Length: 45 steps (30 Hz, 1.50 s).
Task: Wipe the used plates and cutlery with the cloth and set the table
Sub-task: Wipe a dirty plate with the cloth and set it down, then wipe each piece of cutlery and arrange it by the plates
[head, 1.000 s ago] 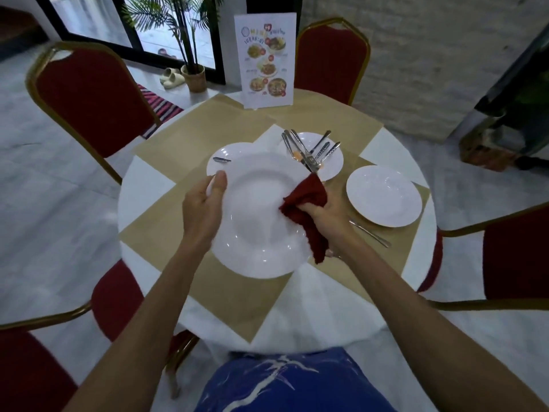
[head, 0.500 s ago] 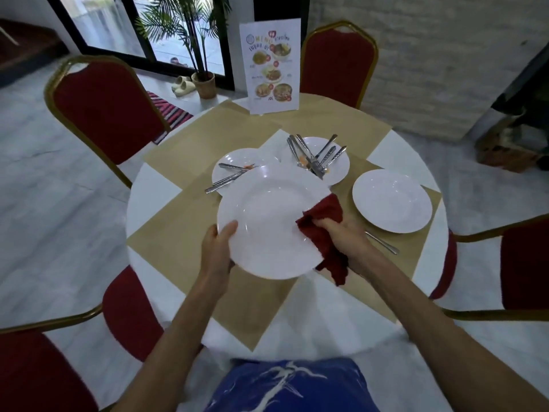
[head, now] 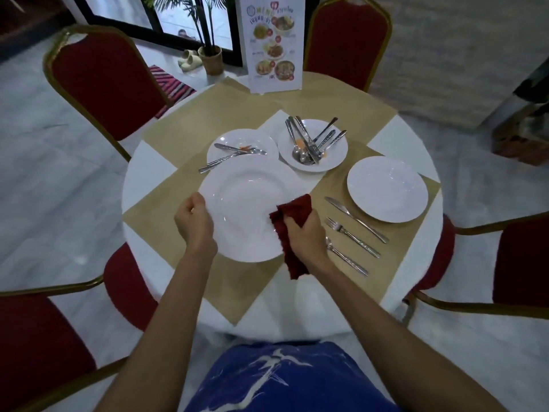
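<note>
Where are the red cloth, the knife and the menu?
red cloth [head: 293, 209], head view, bunched upper part.
knife [head: 356, 219], head view, middle of its length.
menu [head: 274, 43], head view, centre of printed face.

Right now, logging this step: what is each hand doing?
Left hand grips the plate by its rim.
Right hand holds the cloth against the plate.

Four plates [head: 243, 212], one cloth [head: 292, 233], four chairs [head: 107, 84]

Top of menu card [head: 274, 46] cropped; utensil [head: 347, 258] head behind right hand [head: 307, 236].
</note>
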Motion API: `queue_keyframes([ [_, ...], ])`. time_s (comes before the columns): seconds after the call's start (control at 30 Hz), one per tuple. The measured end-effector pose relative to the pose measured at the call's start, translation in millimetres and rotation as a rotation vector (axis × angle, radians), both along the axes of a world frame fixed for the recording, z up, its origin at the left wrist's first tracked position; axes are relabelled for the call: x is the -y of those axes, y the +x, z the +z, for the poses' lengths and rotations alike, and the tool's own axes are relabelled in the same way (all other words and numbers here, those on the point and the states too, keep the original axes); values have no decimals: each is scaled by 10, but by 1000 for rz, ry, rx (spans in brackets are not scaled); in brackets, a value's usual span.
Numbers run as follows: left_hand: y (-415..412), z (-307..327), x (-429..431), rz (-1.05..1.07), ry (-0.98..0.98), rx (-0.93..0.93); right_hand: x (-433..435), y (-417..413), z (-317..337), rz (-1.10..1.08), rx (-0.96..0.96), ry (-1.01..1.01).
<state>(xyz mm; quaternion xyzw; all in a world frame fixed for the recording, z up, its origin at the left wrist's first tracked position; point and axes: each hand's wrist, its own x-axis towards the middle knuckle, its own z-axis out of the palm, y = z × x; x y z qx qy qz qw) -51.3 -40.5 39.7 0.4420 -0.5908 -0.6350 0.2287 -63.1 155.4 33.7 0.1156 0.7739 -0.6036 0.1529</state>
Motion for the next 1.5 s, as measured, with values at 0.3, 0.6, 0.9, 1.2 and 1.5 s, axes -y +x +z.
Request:
queue_keyframes([
  [0.3,722,-606,33,47,321,294,-76,-41,-407,428,185,219],
  [0.6,915,-929,268,-57,238,454,-96,-23,-679,671,186,503],
  [0.9,889,-1033,441,-125,324,492,-45,85,-695,631,199,540],
  [1.2,774,-882,817,-457,93,615,-7,192,-523,270,132,552],
  [1.5,-26,-542,1067,-710,-454,532,646,-56,-155,5,164,4],
])
